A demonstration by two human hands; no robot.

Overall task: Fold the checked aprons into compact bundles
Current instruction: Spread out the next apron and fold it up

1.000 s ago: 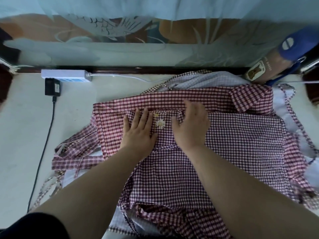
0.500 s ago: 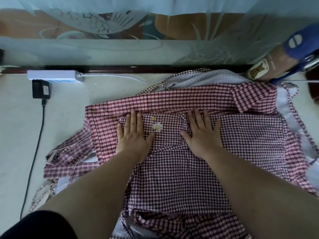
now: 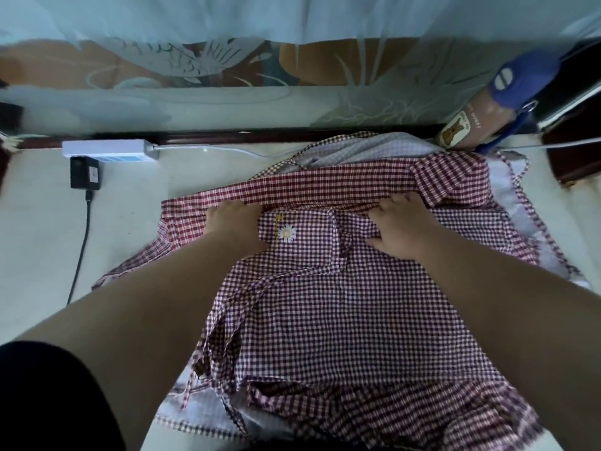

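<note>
Broadly, a pale bench (image 3: 42, 242) fills the view, backed along its far edge by a frosted glass panel (image 3: 227, 102) with a fish pattern. Over the middle and near edge of the bench lies the red checked apron (image 3: 325, 320), on top of other aprons: a grey checked apron (image 3: 374, 148) shows at the far edge, and pale cloth peeks out at the right and near sides. At the far right corner a bottle (image 3: 481, 122) with a blue cap leans, just beside the pile. Toward the far left sit a white power strip (image 3: 107, 151) and a black adapter (image 3: 84, 173), whose cable (image 3: 83, 242) runs toward the near edge, apart from the cloth. The left hand (image 3: 232, 224) curls its fingers (image 3: 227, 208) into the folded band (image 3: 325, 187), the tips hidden beneath it. The right hand (image 3: 403, 227) bunches cloth at the same band, fingers (image 3: 398, 200) curled, thumb pinching a ridge. Between the hands sits an embroidered daisy (image 3: 287, 233).
</note>
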